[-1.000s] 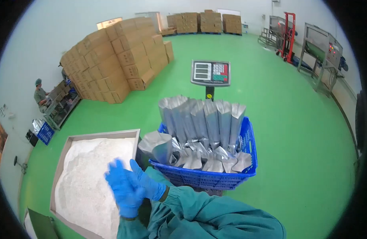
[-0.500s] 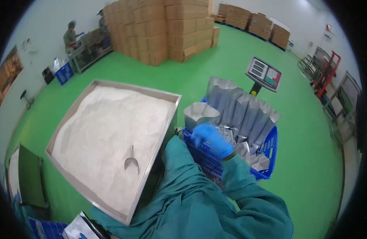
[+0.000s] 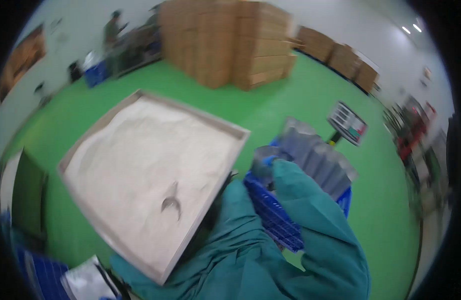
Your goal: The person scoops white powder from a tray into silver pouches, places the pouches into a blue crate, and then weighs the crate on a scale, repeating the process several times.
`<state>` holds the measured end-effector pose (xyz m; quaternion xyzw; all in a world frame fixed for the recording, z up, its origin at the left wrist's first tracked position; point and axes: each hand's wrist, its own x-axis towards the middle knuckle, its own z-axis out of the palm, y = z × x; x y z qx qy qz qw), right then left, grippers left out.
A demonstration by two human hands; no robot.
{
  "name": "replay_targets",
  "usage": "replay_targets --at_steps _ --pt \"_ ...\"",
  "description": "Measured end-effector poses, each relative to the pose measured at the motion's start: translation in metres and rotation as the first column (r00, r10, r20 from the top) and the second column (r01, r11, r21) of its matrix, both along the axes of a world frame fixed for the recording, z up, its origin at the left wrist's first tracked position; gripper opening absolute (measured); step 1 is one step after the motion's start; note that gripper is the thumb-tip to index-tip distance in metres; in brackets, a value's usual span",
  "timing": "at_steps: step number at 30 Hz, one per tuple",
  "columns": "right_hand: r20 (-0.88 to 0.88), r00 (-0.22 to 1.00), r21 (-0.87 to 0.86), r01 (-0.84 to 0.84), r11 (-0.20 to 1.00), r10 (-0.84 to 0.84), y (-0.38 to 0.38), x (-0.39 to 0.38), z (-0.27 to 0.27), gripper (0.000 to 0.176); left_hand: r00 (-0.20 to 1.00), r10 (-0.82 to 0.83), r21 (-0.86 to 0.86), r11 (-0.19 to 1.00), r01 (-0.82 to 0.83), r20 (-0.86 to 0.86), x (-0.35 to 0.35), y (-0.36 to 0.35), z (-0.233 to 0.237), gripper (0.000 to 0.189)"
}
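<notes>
Nearest you, below the tray's (image 3: 205, 120) near corner, lies a white packet (image 3: 89, 281); a sliver of blue beside it at the frame's edge may be your left hand (image 3: 110, 298), but I cannot tell how it is set or what it holds. In the tray, the white powder (image 3: 140, 150) spreads almost wall to wall, the raised sides presumably there to contain it. The scoop (image 3: 169, 200) rests on it toward your side, probably for easy reach.

Just right of the tray, your right hand (image 3: 271, 160) is at a silvery pouch (image 3: 261, 166); your cuff hides most of it, so I cannot tell whether your fingers grip. That pouch is in the blue crate (image 3: 276, 215), where other pouches (image 3: 315, 156) stand in a row, likely packed close to prop each other up.

Beyond the crate, right of the tray, the scale display (image 3: 348, 123) tilts your way, presumably for reading. Farthest, beyond the tray, rise stacked cartons (image 3: 215, 45).
</notes>
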<state>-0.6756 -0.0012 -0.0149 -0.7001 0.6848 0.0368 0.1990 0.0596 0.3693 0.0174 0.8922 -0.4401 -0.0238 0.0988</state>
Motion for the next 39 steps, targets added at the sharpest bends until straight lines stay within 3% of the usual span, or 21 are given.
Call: replay_targets --at_steps 3,5,7,8,10,12,13,14,17,18,20,21,22,23,26,27,31,34,37,38,39 --pt "-0.053 0.999 -0.003 -0.009 1.0 0.009 -0.004 0.006 -0.033 0.017 0.968 0.064 -0.21 0.971 -0.116 -0.241 0.03 0.004 -0.032 0.027" --pt "-0.084 0.996 -0.01 -0.008 1.0 0.007 -0.004 0.011 -0.039 0.015 0.981 -0.183 -0.177 0.965 0.191 0.062 0.046 0.005 -0.038 0.029" --pt "-0.094 0.995 -0.032 0.016 0.999 -0.018 -0.004 0.0 -0.028 0.013 0.938 0.055 -0.141 0.984 -0.109 -0.342 0.037 -0.008 -0.011 0.02" --pt "-0.091 0.995 -0.053 0.042 0.998 -0.047 -0.001 -0.002 -0.014 0.013 0.927 -0.062 -0.308 0.95 -0.059 -0.37 0.044 -0.003 -0.027 0.015" --pt "-0.035 0.99 -0.134 0.129 0.982 -0.135 0.002 -0.008 0.022 0.012 0.988 -0.156 -0.379 0.914 0.143 -0.003 0.062 0.01 -0.07 0.018" --pt "0.226 0.947 -0.181 0.272 0.945 -0.229 -0.008 0.012 0.062 0.011 0.986 -0.003 -0.332 0.942 -0.053 -0.167 0.065 0.006 -0.056 0.019" --pt "0.404 0.883 -0.144 0.319 0.937 -0.239 -0.017 0.039 0.077 0.011 0.942 0.126 -0.278 0.936 -0.216 -0.31 0.063 0.002 -0.053 0.02" --pt "0.82 0.309 0.178 0.662 0.728 -0.481 -0.018 0.089 0.091 0.006 0.941 0.137 -0.261 0.939 -0.222 -0.309 0.06 0.0 -0.052 0.02" --pt "0.725 0.682 0.073 0.062 0.995 -0.095 -0.051 0.196 0.071 0.009 0.814 0.332 -0.228 0.847 -0.479 -0.477 0.069 -0.01 -0.047 0.019" --pt "0.615 0.781 0.25 -0.065 0.966 -0.107 -0.064 0.239 0.054 0.015 0.805 0.361 -0.21 0.841 -0.5 -0.47 0.072 -0.01 -0.053 0.018" --pt "0.672 0.658 0.575 -0.176 0.799 -0.339 -0.042 0.343 0.025 0.034 0.79 0.401 -0.184 0.829 -0.528 -0.463 0.073 -0.012 -0.053 0.019" --pt "0.592 0.804 0.598 -0.487 0.637 0.059 -0.052 0.375 0.002 0.042 0.892 0.287 -0.225 0.898 -0.377 -0.35 0.068 -0.016 -0.046 0.02" --pt "0.417 0.715 0.295 -0.69 0.661 0.561 -0.048 0.403 -0.03 0.045 0.961 0.159 -0.242 0.946 -0.213 -0.225 0.063 -0.021 -0.036 0.023" --pt "0.034 0.715 0.321 -0.669 0.67 0.698 -0.056 0.418 -0.07 0.046 0.96 0.199 -0.094 0.971 -0.221 -0.198 0.056 -0.032 -0.021 0.024" --pt "-0.348 0.478 0.326 -0.744 0.583 0.806 -0.07 0.429 -0.127 0.044 0.966 0.101 0.178 0.973 -0.146 0.237 0.088 -0.008 -0.013 0.019" --pt "-0.359 0.387 0.15 -0.874 0.462 0.849 -0.08 0.411 -0.154 0.04 0.914 0.377 0.134 0.908 -0.396 0.148 0.084 -0.017 0.023 0.016" --pt "-0.296 0.43 0.101 -0.874 0.475 0.853 -0.11 0.387 -0.105 0.026 0.872 0.464 -0.265 0.87 -0.416 0.155 0.068 -0.016 0.124 0.014" --pt "-0.445 0.547 -0.197 -0.832 0.518 0.709 -0.149 0.364 -0.062 0.022 0.89 0.358 -0.371 0.896 -0.243 0.281 0.053 -0.031 0.141 0.024" --pt "-0.293 0.742 -0.277 -0.67 0.689 0.604 -0.167 0.385 -0.087 0.03 0.966 0.24 -0.489 0.856 -0.165 0.094 0.048 -0.06 0.131 0.031" --pt "-0.046 0.842 -0.058 -0.54 0.84 0.538 -0.152 0.405 -0.095 0.036 0.986 0.142 -0.511 0.856 -0.079 0.086 0.047 -0.074 0.129 0.033" --pt "-0.029 0.769 0.138 -0.63 0.765 0.638 -0.136 0.429 -0.113 0.041 0.988 0.093 -0.518 0.855 -0.016 0.123 0.04 -0.095 0.129 0.039"
